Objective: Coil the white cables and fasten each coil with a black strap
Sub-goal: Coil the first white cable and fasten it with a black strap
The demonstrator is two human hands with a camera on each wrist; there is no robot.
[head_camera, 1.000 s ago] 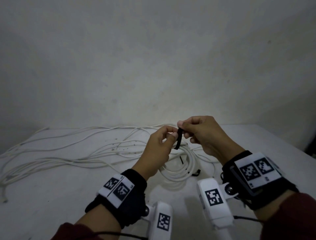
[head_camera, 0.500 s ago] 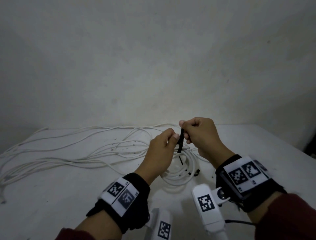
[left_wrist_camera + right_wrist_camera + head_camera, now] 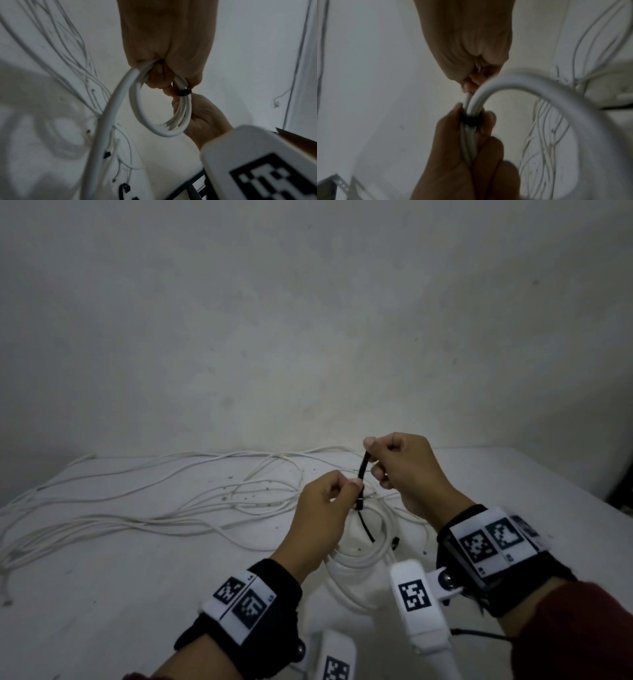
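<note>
A white cable coil (image 3: pixel 373 553) hangs in front of me above the white table (image 3: pixel 137 577). My left hand (image 3: pixel 352 487) grips the coil's top, seen as a bundle (image 3: pixel 183 108) in the left wrist view. A black strap (image 3: pixel 363 470) is wrapped round that bundle (image 3: pixel 471 119). My right hand (image 3: pixel 371 460) pinches the strap's upper end and holds it taut above the left hand. A thin black tail (image 3: pixel 366 529) dangles below the left hand's fingers.
Several loose white cables (image 3: pixel 154 508) sprawl over the table's left and back. Spare black straps (image 3: pixel 107 154) lie on the table under the coil, one more (image 3: pixel 395 542) by its right side. A bare wall rises behind; the table's right edge (image 3: pixel 582 494) is near.
My right hand has lifted the strap's end a little higher, so the strap stands straighter. Both wrists have drifted slightly inward. The grips are unchanged.
</note>
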